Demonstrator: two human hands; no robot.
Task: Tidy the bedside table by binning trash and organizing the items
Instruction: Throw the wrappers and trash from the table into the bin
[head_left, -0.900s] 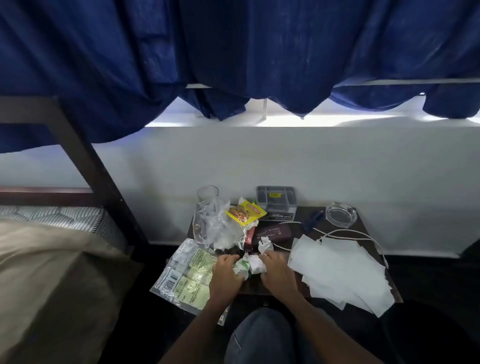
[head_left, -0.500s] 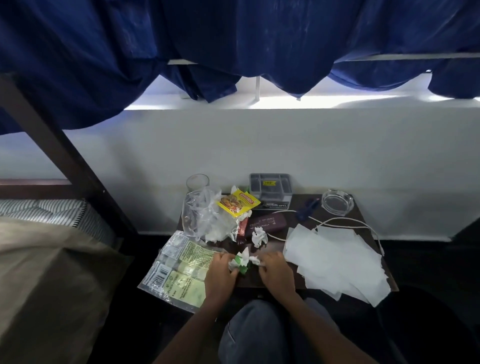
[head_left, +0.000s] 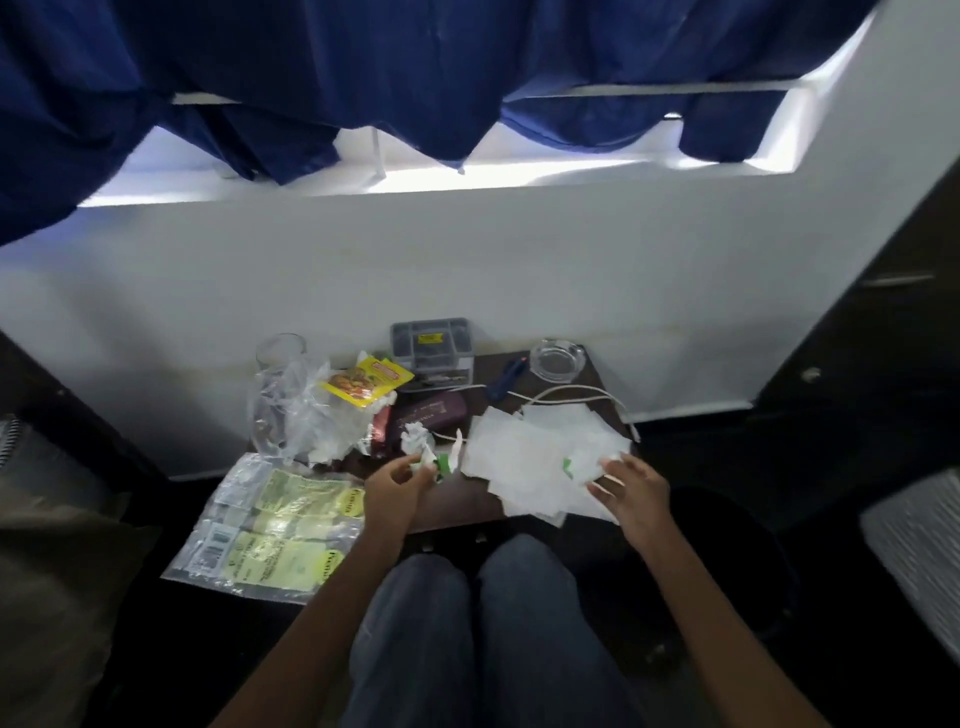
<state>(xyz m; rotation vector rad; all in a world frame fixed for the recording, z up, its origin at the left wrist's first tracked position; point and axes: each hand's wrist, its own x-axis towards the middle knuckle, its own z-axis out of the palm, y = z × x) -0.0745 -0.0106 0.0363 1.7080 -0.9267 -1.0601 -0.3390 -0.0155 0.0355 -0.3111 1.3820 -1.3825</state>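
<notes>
1. Dark wood of the bedside table (head_left: 457, 506) is showing beneath clutter, under a white wall and a blue curtain (head_left: 415, 78).
2. The left hand (head_left: 395, 488) is pinching a crumpled white-and-green wrapper (head_left: 434, 462) in curled fingers at the table's front, just before a crumpled tissue (head_left: 415, 439).
3. The right hand (head_left: 631, 491) is touching the loose white paper sheets (head_left: 519, 452) with spread fingers. Whether it is pinching the green-marked scrap (head_left: 571, 465) there, I cannot tell.
4. Behind the tissue, a dark red case (head_left: 434, 415) is lying beside a white cable (head_left: 571, 395).
5. Further out, a plastic bag (head_left: 296, 415), glass (head_left: 280, 351) and yellow sachet (head_left: 366, 384) are crowding the left; a grey box (head_left: 431, 343) and ashtray (head_left: 556, 358) are sitting by the wall.
6. A labelled packet (head_left: 270, 525) is overhanging the left edge.
</notes>
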